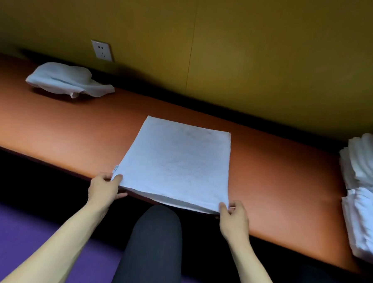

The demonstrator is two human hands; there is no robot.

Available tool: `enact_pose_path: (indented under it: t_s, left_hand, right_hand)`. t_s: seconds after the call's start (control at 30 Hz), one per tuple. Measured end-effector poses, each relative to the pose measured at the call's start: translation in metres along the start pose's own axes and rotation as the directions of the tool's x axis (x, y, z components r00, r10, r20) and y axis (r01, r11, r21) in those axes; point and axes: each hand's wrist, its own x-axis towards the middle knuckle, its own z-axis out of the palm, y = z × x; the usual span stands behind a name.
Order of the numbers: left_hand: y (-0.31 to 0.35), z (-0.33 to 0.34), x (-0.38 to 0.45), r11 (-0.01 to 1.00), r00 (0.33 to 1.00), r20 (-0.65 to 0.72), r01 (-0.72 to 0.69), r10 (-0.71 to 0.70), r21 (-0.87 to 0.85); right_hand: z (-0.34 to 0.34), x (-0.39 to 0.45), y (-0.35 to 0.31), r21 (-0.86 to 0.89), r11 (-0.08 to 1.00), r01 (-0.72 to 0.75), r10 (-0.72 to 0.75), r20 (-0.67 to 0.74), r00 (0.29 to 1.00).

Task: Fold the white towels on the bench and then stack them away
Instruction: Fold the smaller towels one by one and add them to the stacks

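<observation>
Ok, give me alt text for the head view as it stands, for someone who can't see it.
Both hands pinch the near corners of a partly folded white towel on an orange bench, left hand at the left corner, right hand at the right. A crumpled towel lies far left; a stack of folded towels sits at the right.

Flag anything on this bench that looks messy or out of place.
One crumpled towel lies bunched at the bench's far left, below the wall socket, unlike the flat towel both hands hold or the folded stack at right. Nothing else stands out.
</observation>
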Motion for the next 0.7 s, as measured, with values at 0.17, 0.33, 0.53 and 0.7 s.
enact_pose_path:
  t_s: [0.17, 0.33, 0.53, 0.7]
  left_hand:
    - [-0.005, -0.006, -0.042, 0.963, 0.999, 0.050, 0.027, -0.014, -0.268]
    - [-0.011, -0.017, -0.078, 0.935, 0.988, 0.134, -0.022, 0.074, -0.354]
    - [-0.013, -0.029, -0.105, 0.928, 0.931, 0.330, -0.027, 0.159, -0.372]
    - [-0.022, -0.023, -0.102, 0.951, 0.895, 0.323, -0.306, 0.306, -0.052]
  right_hand:
    - [-0.034, -0.015, 0.012, 0.280, 0.957, 0.080, -0.071, -0.042, 0.997]
    - [-0.060, -0.029, 0.026, 0.515, 0.853, 0.086, -0.071, -0.049, 0.996]
    - [-0.080, -0.043, 0.033, 0.814, 0.580, -0.022, -0.015, 0.037, 0.999]
    - [-0.081, -0.034, 0.033, 0.709, 0.706, 0.009, -0.056, 0.043, 0.998]
